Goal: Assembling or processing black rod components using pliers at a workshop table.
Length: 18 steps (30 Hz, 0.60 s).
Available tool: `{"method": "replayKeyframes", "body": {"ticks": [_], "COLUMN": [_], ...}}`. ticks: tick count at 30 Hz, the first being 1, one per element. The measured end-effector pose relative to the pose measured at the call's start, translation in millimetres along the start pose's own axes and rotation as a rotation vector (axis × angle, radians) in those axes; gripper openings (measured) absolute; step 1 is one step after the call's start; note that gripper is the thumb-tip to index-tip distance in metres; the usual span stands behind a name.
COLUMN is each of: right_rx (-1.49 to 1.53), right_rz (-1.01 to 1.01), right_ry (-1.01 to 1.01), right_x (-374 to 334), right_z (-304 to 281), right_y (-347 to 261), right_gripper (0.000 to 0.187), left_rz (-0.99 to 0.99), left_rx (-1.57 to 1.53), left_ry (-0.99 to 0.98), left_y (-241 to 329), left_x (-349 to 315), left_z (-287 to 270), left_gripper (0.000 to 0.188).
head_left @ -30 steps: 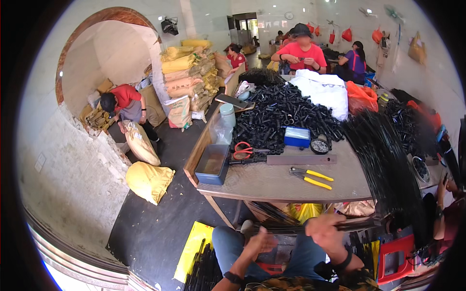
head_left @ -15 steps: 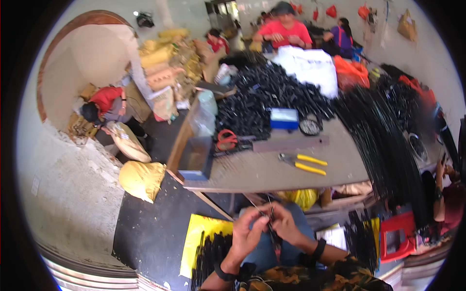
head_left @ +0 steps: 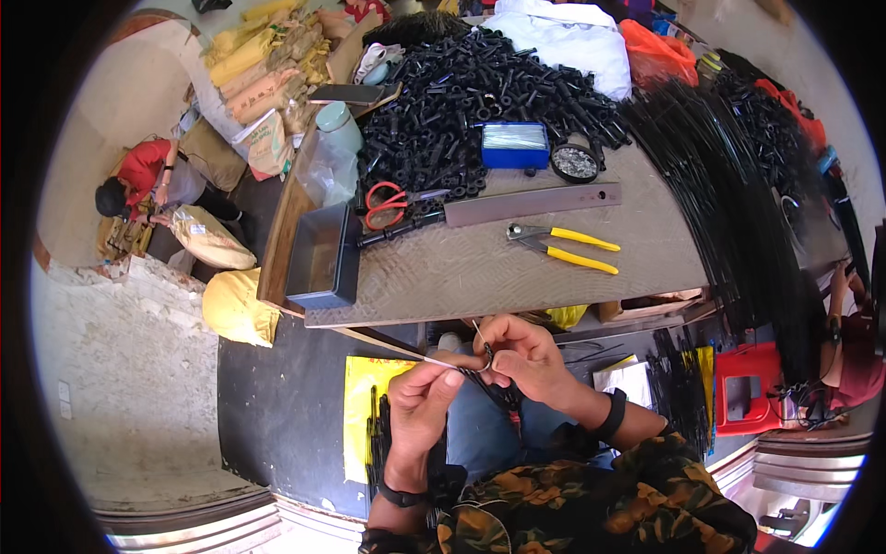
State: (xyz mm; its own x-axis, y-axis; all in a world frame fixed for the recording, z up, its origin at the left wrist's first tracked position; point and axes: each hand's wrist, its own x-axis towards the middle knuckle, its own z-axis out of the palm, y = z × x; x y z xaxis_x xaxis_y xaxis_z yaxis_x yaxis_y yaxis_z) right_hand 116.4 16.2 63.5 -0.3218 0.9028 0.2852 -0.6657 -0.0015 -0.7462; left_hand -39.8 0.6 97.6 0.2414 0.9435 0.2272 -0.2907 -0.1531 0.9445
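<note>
Over my lap, just off the table's near edge, my two hands meet at a thin, pale bent wire [head_left: 477, 330] and some slim black pieces [head_left: 489, 351]. My left hand [head_left: 420, 406] pinches the wire between thumb and forefinger. With its fingers closed, my right hand [head_left: 535, 362] grips the wire where it crosses the black pieces; the fingertips partly hide how these join. Yellow-handled pliers [head_left: 568, 247] lie beyond on the table [head_left: 415, 286], with a long flat metal blade [head_left: 531, 203] behind them.
Red-handled scissors [head_left: 386, 203], a grey-blue bin [head_left: 323, 258], a blue box of thin pale sticks [head_left: 514, 146] and a round dish [head_left: 574, 163] are on the table. Black tubular parts [head_left: 443, 111] are heaped behind. Long black rods [head_left: 711, 203] and a red stool [head_left: 748, 388] stand right.
My view has tilted down, so the table sits higher and shows closer. My left hand has drawn lower and left of the right hand, and the bent wire now shows between them.
</note>
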Motion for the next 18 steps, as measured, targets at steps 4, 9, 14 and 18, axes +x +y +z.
{"method": "replayKeyframes", "body": {"ticks": [4, 9, 14, 18], "right_rx": [-0.059, -0.084, -0.434, -0.503], "right_rz": [-0.027, -0.006, -0.094, 0.284], "right_ry": [-0.018, 0.016, 0.062, -0.358], "right_x": [2.2, 4.5, 15.5, 50.6], "right_z": [6.9, 14.8, 21.5, 5.2], "right_y": [-2.9, -13.3, -28.3, -63.9], "right_gripper": [0.027, 0.015, 0.022, 0.017], "left_rz": [-0.05, -0.016, -0.025, -0.07], "left_rx": [0.035, 0.024, -0.409, -0.387], "left_ry": [-0.116, -0.091, -0.021, -0.146], "left_y": [4.9, 7.5, 1.1, -4.4], "left_x": [-0.4, 3.7, 11.2, 12.2], "left_z": [-2.5, 0.1, 11.4, -13.6], "left_gripper": [0.016, 0.011, 0.022, 0.025]}}
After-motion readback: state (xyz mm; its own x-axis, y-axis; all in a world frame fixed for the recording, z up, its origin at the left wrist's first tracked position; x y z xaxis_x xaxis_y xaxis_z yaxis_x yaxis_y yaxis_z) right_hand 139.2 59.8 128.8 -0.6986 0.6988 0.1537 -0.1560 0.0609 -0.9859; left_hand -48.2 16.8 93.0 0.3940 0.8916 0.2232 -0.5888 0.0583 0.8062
